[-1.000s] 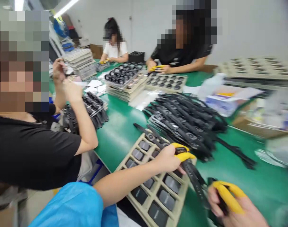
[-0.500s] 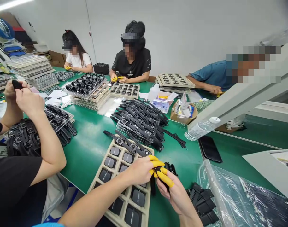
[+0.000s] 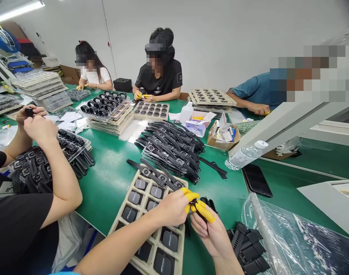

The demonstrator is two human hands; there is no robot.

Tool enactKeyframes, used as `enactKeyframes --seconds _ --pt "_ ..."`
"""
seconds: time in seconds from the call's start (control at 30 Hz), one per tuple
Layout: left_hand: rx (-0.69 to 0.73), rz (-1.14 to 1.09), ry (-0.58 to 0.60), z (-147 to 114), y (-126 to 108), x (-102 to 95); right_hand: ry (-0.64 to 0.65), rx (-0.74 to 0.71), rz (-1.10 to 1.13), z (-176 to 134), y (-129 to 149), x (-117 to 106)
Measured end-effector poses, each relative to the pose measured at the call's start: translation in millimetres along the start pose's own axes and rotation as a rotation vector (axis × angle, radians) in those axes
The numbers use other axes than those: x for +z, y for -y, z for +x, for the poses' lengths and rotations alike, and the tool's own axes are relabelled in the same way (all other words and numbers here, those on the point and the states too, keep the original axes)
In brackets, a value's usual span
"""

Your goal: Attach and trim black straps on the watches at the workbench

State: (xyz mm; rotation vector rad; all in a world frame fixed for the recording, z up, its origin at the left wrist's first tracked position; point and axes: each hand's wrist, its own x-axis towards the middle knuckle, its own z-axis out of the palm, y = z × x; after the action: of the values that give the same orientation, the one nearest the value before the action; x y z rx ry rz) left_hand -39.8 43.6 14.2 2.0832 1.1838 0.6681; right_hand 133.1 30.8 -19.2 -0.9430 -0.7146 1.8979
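Left hand: left hand (image 3: 171,208) curled shut, yellow finger covers on thumb and forefinger, pinching one end of a small black watch (image 3: 204,204) over the near edge of the tray
Right hand: right hand (image 3: 211,233) palm up under the watch, forefinger in a yellow cover closed on its other end; both hands grip the same piece, likely so it is steadied from two sides
Watch: held in the air between the two hands, just above the green table (image 3: 111,179), touching neither tray nor table; strap part hangs dark below the fingers, detail too small to read
Tray: beige tray (image 3: 140,214) lies under the left forearm, pockets holding black watch bodies, close in so each sits within reach
Straps: pile of black straps (image 3: 171,147) just beyond the tray, a few loose ones resting on its far edge
Near right: small black parts (image 3: 247,248) beside the right wrist, next to a clear plastic bag (image 3: 286,236)
Further right: dark phone (image 3: 256,179) flat on the table, water bottle (image 3: 244,156) lying on its side
Others: a person's hands (image 3: 33,122) at left hold a small black piece; three more people sit across the table
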Motion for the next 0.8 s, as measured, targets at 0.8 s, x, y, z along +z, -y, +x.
enactKeyframes --seconds 0.8 --pt "-0.021 0.090 0.158 6.3 -19.0 -20.3 -0.064 -0.258 -0.556 -6.7 23.4 -8.5"
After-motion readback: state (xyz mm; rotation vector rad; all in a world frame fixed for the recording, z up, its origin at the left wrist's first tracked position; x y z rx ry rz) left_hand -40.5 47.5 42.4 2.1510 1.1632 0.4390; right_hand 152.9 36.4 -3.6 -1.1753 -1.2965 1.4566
